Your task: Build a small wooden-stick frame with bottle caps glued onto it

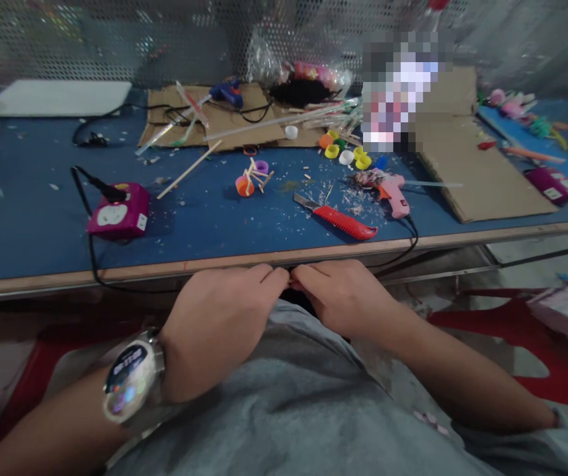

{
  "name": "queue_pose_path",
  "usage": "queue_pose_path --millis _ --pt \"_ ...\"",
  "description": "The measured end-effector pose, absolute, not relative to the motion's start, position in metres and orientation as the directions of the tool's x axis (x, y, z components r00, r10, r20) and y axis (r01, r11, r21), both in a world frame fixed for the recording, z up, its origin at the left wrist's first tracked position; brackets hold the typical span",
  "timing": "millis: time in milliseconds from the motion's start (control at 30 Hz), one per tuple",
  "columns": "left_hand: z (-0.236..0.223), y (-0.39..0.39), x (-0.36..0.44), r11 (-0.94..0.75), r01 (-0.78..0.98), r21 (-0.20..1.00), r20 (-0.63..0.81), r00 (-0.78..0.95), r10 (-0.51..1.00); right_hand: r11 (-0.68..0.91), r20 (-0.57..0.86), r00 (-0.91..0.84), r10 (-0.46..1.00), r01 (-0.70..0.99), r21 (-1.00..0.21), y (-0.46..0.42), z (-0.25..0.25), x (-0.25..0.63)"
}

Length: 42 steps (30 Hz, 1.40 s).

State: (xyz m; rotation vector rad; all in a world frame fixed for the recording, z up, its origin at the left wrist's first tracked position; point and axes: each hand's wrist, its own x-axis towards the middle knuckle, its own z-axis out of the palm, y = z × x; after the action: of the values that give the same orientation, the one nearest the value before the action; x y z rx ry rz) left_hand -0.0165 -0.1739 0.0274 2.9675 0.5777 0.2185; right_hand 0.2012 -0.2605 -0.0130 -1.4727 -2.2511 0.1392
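Note:
My left hand [227, 317], with a watch [132, 380] on its wrist, is closed at the table's front edge. Close beside it, my right hand [340, 291] is closed too, its fingertips almost meeting those of the left. Both are just above my grey shirt [293, 383]; whatever the fingers pinch is hidden. Beyond them on the blue table [204, 231] lies a red utility knife [343, 221] with its blade out. A pink glue gun [393, 192] rests on its side to the right. Orange and purple bottle caps [244, 186] with short wooden sticks [258, 175] stand in the middle.
A purple power socket [120, 211] with a black plug and cable stands at left. Behind are cardboard sheets [486, 172], a blue glue gun [227, 92], loose caps [332, 152], a long stick [189, 170] and a white board [55, 98]. Red stools [506, 324] are below the table.

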Motion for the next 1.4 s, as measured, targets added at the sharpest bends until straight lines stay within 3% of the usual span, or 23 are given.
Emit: queue_pose_path --millis 567,867,1067,1167,1200,1267,1333,1400 --pt "0.025 -0.187 -0.014 -0.875 0.484 0.028 0.188 0.857 0.480 0.413 0.444 -0.249 0.861 0.851 -0.325 -0.263 -0.016 0.190" --pt "0.025 -0.181 -0.015 -0.880 0.465 0.097 0.172 0.863 0.475 0.411 0.437 -0.241 0.867 0.842 -0.351 -0.262 -0.021 0.192" --pt "0.029 -0.162 -0.021 -0.912 0.305 0.276 0.134 0.927 0.350 0.362 0.111 -0.365 0.924 0.747 -0.558 -0.255 0.006 0.210" --pt "0.033 -0.157 -0.023 -0.906 0.332 0.263 0.165 0.910 0.381 0.402 0.191 -0.371 0.909 0.654 -0.641 -0.250 0.017 0.228" --pt "0.033 -0.156 -0.024 -0.895 0.369 0.252 0.175 0.892 0.417 0.415 0.259 -0.326 0.909 0.666 -0.620 -0.248 0.017 0.236" --pt "0.034 -0.155 -0.024 -0.861 0.440 0.255 0.194 0.849 0.491 0.335 0.422 -0.135 0.897 0.829 -0.447 -0.242 0.011 0.254" --pt "0.032 -0.155 -0.025 -0.843 0.459 0.279 0.214 0.826 0.521 0.114 0.484 0.006 0.875 0.969 -0.220 -0.237 -0.002 0.272" --pt "0.030 -0.154 -0.024 -0.847 0.437 0.303 0.249 0.822 0.513 0.021 0.477 0.049 0.878 0.990 -0.141 -0.233 -0.017 0.286"
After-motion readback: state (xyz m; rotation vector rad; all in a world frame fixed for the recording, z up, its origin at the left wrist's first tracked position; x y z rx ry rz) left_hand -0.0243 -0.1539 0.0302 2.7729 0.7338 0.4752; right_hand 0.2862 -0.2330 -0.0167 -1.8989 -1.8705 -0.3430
